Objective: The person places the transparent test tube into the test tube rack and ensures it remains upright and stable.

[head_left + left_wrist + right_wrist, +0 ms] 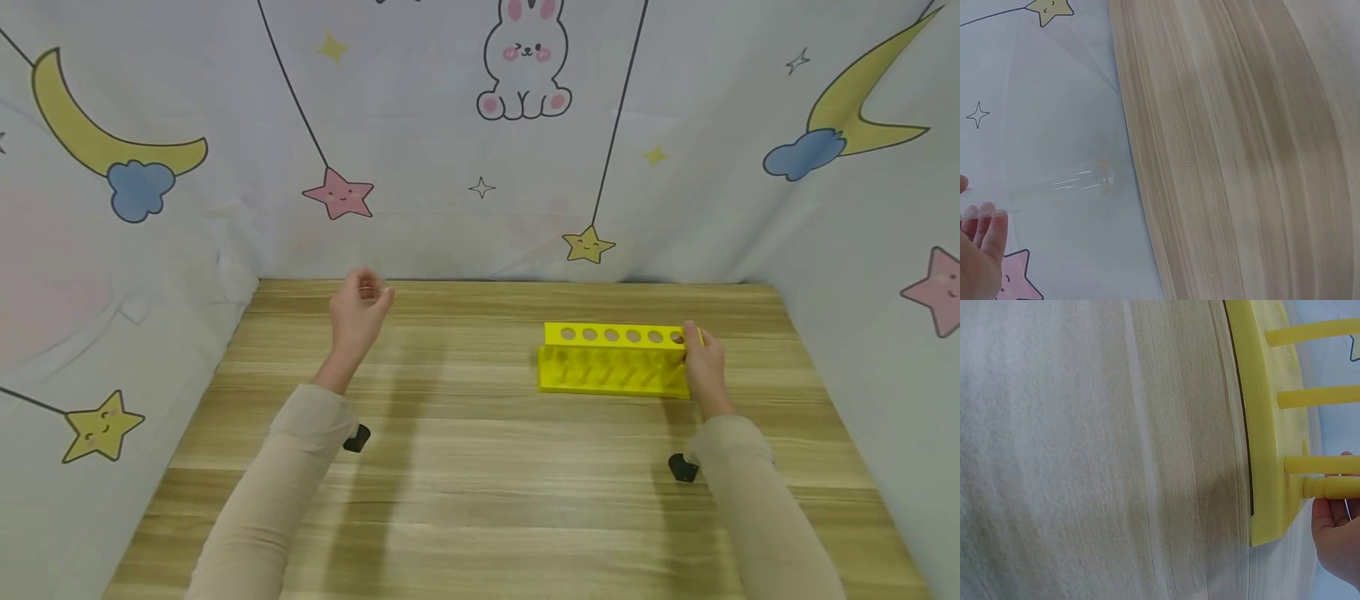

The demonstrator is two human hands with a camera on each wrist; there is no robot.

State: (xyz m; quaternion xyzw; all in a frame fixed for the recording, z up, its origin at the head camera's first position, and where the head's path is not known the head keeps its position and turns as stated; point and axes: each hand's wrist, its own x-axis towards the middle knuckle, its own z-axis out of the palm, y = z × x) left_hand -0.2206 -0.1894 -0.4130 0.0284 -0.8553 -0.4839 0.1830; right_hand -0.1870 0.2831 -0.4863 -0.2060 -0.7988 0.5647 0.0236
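Note:
A clear test tube (1075, 182) extends from my left hand (982, 256), which pinches it by one end; its rounded end points away from the fingers. In the head view, my left hand (358, 312) is raised at the left over the table's far part, and the tube hardly shows there. The yellow test tube rack (615, 379) stands upright at the right, with a row of round holes on top and pegs below. My right hand (705, 362) holds the rack's right end. The right wrist view has the fingers of my right hand (1341, 534) around the yellow end post (1329, 487).
The wooden table (480, 483) ends at a white cloth (420, 225) printed with stars, moons and a rabbit, which hangs at the back and both sides. Small black pieces (357, 438) show at the wrist cuffs.

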